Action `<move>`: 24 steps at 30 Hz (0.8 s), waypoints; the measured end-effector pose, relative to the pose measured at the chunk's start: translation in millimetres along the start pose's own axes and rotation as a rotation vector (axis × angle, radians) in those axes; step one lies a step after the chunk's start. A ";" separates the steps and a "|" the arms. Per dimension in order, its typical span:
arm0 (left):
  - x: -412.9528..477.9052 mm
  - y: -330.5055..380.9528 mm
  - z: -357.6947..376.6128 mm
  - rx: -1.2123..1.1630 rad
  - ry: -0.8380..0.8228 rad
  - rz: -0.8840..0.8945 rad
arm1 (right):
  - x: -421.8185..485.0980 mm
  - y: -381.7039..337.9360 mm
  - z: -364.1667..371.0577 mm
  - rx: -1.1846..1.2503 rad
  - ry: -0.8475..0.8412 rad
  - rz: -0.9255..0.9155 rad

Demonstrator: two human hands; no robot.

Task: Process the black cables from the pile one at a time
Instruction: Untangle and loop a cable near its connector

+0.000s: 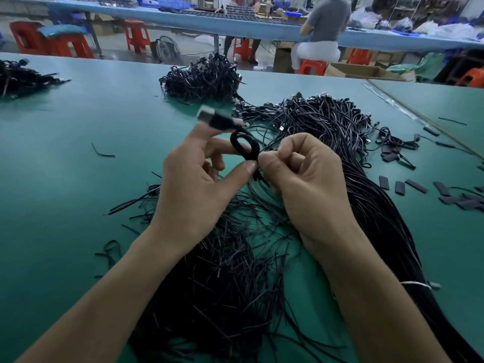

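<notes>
Green covering lay over the table (78,153), and behind it stood red stools (136,35) and a second long bench where a person (324,22) sat with their back to you. You held one cable (245,146) above the table, bent into a small loop between your hands. Your left hand (193,184) had its grip on the cable, the blurred plug (209,117) sticking out past the forefinger. Your right hand (309,176) had its grip closed on the loop's base, thumb against curled fingers, and the two thumb tips nearly met. Just beyond and to your right lay the pile (327,121), its long strands running back past your right forearm. Short offcuts (227,271) were heaped under your wrists. A coiled heap (204,79) sat farther off, another (21,77) at the far left, and flat black sleeves (416,186) were scattered on the right.
</notes>
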State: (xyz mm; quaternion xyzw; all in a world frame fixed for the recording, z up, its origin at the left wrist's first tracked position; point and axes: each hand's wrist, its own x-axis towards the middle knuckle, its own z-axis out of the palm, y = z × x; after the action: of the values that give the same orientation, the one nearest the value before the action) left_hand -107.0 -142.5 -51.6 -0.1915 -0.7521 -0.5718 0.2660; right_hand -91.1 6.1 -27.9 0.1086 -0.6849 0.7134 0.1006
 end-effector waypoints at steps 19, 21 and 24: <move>-4.0 0.7 8.1 -0.416 -0.146 -0.217 | 5.4 13.5 -4.1 -0.158 0.017 -0.037; -3.1 -1.0 6.4 -0.430 -0.103 -0.272 | 5.1 13.1 -4.8 -0.151 0.016 -0.022; -1.8 -1.8 6.1 -0.426 -0.078 -0.303 | 3.9 13.7 -4.8 -0.099 0.020 0.009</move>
State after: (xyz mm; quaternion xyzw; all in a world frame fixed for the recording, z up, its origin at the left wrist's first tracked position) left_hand -107.7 -137.2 -55.4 -0.1503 -0.6445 -0.7427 0.1020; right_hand -98.9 10.3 -40.0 0.0934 -0.7190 0.6800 0.1093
